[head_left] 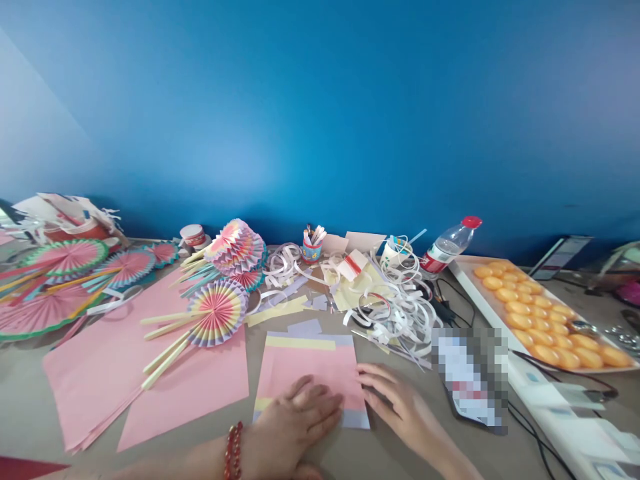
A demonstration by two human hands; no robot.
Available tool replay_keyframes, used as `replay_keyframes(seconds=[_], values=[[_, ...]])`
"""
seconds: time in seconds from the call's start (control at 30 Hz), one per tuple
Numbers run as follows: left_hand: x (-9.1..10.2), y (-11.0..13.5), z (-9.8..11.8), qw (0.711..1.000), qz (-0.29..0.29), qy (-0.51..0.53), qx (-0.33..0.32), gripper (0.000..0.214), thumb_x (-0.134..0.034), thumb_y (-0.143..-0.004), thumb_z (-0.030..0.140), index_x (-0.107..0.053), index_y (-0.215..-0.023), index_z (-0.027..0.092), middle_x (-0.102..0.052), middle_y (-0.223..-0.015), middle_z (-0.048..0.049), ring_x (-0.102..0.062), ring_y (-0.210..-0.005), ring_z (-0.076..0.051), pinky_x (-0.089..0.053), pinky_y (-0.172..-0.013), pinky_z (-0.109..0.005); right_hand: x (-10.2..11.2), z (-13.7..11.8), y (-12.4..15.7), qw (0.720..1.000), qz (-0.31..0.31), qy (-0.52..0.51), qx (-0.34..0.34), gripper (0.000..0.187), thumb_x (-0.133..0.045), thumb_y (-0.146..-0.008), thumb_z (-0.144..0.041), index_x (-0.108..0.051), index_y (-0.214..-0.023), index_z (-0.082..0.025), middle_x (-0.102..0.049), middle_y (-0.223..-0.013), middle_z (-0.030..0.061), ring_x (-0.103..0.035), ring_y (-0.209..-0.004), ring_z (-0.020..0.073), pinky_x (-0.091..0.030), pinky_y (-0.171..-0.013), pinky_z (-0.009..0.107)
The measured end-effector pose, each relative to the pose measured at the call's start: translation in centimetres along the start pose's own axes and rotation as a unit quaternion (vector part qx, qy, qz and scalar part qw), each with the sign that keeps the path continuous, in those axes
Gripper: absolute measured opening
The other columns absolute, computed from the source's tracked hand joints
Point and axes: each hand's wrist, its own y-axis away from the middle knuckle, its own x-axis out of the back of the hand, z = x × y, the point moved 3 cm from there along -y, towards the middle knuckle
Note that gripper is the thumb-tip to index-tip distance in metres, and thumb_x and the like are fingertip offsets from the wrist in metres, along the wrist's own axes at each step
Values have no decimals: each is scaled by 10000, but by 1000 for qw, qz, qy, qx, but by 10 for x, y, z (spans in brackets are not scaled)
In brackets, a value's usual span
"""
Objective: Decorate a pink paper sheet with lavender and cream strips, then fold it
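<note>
A pink sheet of paper (305, 367) lies flat before me, with yellow and lilac strips along its far and near edges. My left hand (300, 417), a red bead bracelet (233, 452) at its wrist, rests flat on the near part of the sheet with fingers stretched. At the sheet's right edge is my right hand (395, 403), its fingers apart and slightly bent, the tips at the paper's border. A lilac scrap (305, 327) sits just beyond the far edge. On the left, a pleated paper fan (216, 312) with pale sticks lies on larger pink sheets (200, 387).
More folded fans (70, 257) crowd the far left. White paper strips (400, 310) are heaped behind the sheet, near a small pot of sticks (312, 250) and a plastic bottle (447, 248). To the right are a phone (473, 383), cables and a tray (467, 270) of orange oval pieces.
</note>
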Motion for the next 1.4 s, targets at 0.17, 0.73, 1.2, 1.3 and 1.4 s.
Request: replay_keyframes(seconds=[0.17, 0.73, 1.2, 1.3, 1.4], values=[[7, -2, -1, 1000, 11, 9, -6, 772, -406, -946, 618, -212, -1538, 162, -361, -1548, -55, -399, -1340, -277, -247, -1167, -462, 7, 0, -26, 1000, 18, -22, 12, 271, -459, -976, -322, -682, -1113, -252, -652, -1246, 82, -612, -1152, 219, -497, -973, 345], [51, 24, -43, 967, 123, 96, 200, 372, -589, -883, 254, -582, -1254, 230, -498, -1442, -84, -435, -1334, -293, -402, -1099, -486, -34, -19, -226, 994, 22, 43, 94, 182, -610, -772, -85, -680, -894, -201, -654, -969, 51, -601, -976, 212, -440, -873, 319], [65, 43, -134, 931, 225, -17, 287, 235, -510, -943, 246, -644, -1132, 207, -594, -1301, -104, -525, -1232, -286, -469, -1023, -476, 34, 9, -192, 996, 87, 14, 29, 137, -507, -870, -176, -627, -819, -220, -676, -882, 25, -614, -838, 180, -410, -716, 259], [68, 47, -138, 923, 244, -18, 298, 298, -483, -963, 280, -591, -1232, 213, -556, -1353, -107, -515, -1252, -282, -466, -1030, -466, 66, 26, -165, 992, 123, 15, -30, 129, -503, -895, -269, -613, -849, -218, -669, -786, 18, -599, -695, 178, -379, -617, 257], [69, 41, -137, 922, 250, -8, 297, 387, -461, -978, 333, -502, -1348, 224, -498, -1420, -108, -485, -1295, -279, -452, -1053, -459, 85, 31, -140, 990, 130, 11, -55, 143, -527, -897, -336, -601, -847, -224, -664, -754, -2, -580, -644, 160, -368, -595, 244]])
